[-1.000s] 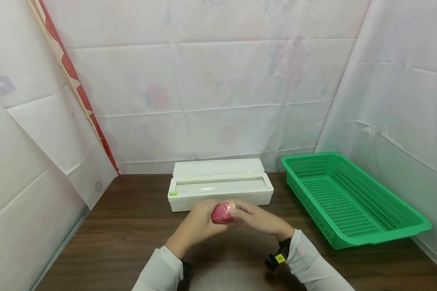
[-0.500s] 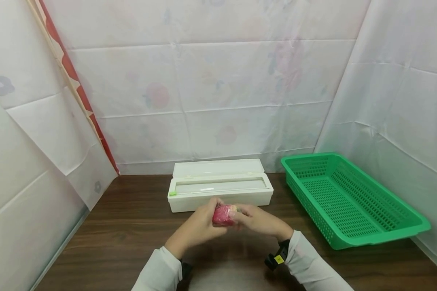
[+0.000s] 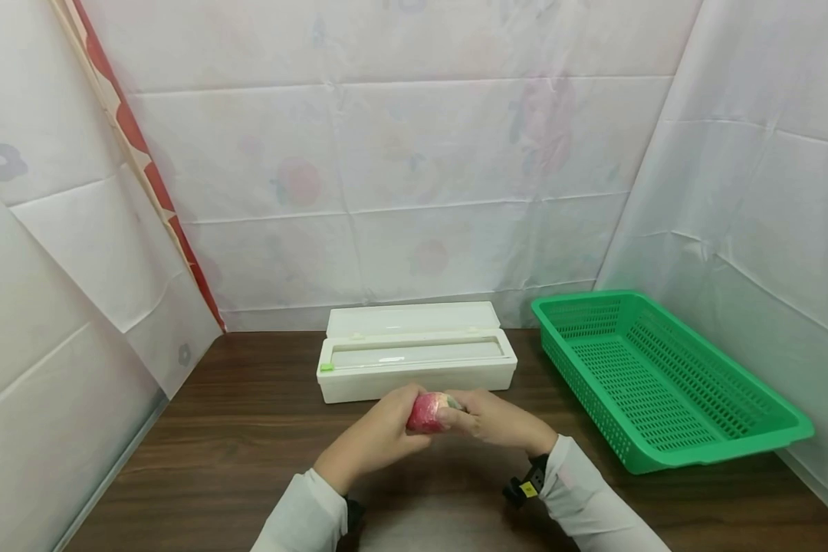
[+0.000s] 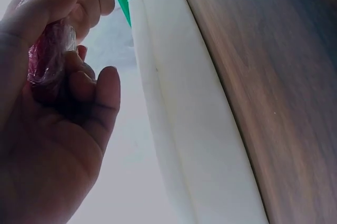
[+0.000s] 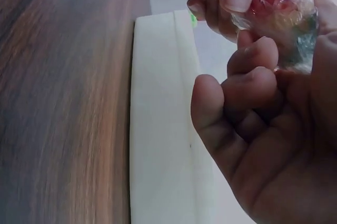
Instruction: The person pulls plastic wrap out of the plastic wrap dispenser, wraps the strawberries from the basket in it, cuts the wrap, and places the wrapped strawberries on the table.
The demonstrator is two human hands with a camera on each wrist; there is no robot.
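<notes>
A round red fruit (image 3: 428, 412), with a pale yellow-green end, is wrapped in clear cling film; its exact kind is hard to tell. My left hand (image 3: 378, 431) grips its red side. From the other side my right hand (image 3: 500, 420) pinches the pale end, thumb on top. In the right wrist view the wrapped fruit (image 5: 281, 11) shows crinkled film between both hands' fingers. Just beyond the hands stands a white cling film dispenser (image 3: 417, 381), lid raised, with a small green slider (image 3: 327, 367) at its left end.
A green plastic basket (image 3: 717, 452) with slatted walls stands at the right. Dark wood-grain tabletop (image 3: 248, 460) lies under everything. White patterned sheets (image 3: 414, 153) hang at the back and both sides.
Both hands stay around the wrapped fruit, which has shifted slightly right and toward me and turned a little. The fingers have moved over its film. Dispenser and basket stay put.
</notes>
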